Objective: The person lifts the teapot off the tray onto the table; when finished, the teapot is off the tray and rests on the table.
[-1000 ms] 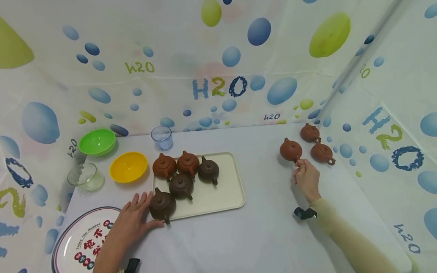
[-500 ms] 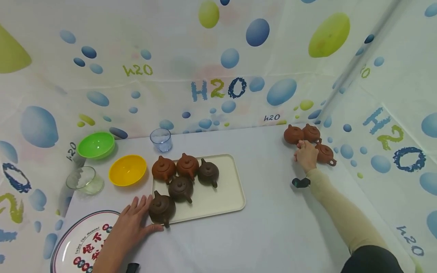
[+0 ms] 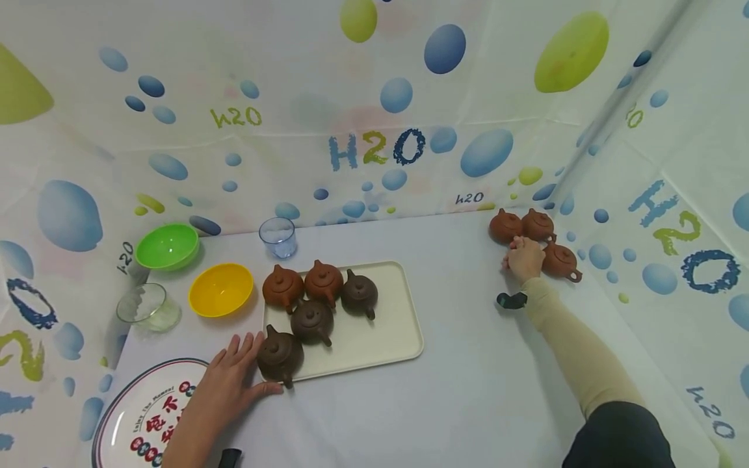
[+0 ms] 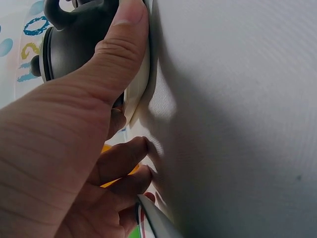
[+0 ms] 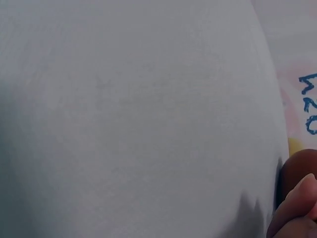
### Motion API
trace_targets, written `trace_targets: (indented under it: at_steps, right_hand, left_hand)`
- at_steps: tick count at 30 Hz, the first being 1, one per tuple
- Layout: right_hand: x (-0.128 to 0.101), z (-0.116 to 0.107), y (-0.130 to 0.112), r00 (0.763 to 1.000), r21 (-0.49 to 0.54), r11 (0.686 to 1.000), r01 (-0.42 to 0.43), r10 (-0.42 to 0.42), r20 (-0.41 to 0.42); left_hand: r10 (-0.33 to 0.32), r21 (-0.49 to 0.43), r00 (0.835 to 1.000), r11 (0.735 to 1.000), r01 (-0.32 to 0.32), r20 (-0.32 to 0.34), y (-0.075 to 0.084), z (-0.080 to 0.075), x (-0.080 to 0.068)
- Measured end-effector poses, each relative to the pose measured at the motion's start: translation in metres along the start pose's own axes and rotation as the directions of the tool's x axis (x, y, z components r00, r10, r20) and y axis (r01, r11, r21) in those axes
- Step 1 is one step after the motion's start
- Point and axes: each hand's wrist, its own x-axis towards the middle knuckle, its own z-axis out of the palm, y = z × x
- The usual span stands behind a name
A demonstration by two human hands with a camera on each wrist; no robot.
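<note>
Fingers of the right hand (image 3: 523,259) are curled at the handle end of a reddish-brown teapot (image 3: 506,226) in the far right corner of the counter (image 3: 468,364); whether that grip pinches the handle or only touches it I cannot tell, since the hand hides the contact and the right wrist view shows little beyond a fingertip (image 5: 297,208) and a brown edge. This pot stands touching a second reddish teapot (image 3: 538,224), with a third (image 3: 560,260) just beside the hand, near the printed curtain wall (image 3: 673,214).

By its look the pot is unglazed clay: matte, a little grippy, rigid and brittle, probably light for its size, with a loose knobbed lid that could tip off. I judge the loop handle the surest hold, with a finger kept on the lid.

Over at the near left, the left hand (image 3: 231,383) lies flat with fingers spread, the thumb (image 4: 116,54) pressed against the rim of the cream tray (image 3: 386,338) just beside a dark brown teapot (image 3: 279,354) at its corner. Four more teapots (image 3: 313,299) cluster on the smooth, round-cornered tray, two reddish and two dark. Left of it sit a glossy yellow bowl (image 3: 220,289), a green bowl (image 3: 167,246), a clear glass bowl (image 3: 146,307) and a small clear cup (image 3: 277,236). A printed plate (image 3: 140,422) lies under the left wrist.
</note>
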Motion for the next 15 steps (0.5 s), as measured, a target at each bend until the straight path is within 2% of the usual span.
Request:
trace_targets:
  at_steps: [8,11,15]
  right_hand:
    - [0.007,-0.005,0.005,0.998,0.019,0.999,-0.051,0.051,0.031]
    - [0.009,-0.008,0.007,0.998,0.001,1.000,-0.021,0.021,0.052]
    - [-0.001,-0.014,0.004,0.995,0.008,1.000,0.027,-0.028,0.093]
  left_hand:
    - [-0.003,-0.009,1.000,1.000,0.003,0.004,0.000,0.000,-0.001]
    - [-0.005,-0.004,1.000,1.000,0.005,0.006,0.001,-0.001,-0.001]
    - [-0.004,-0.002,1.000,1.000,0.004,0.004,0.001,-0.001,0.000]
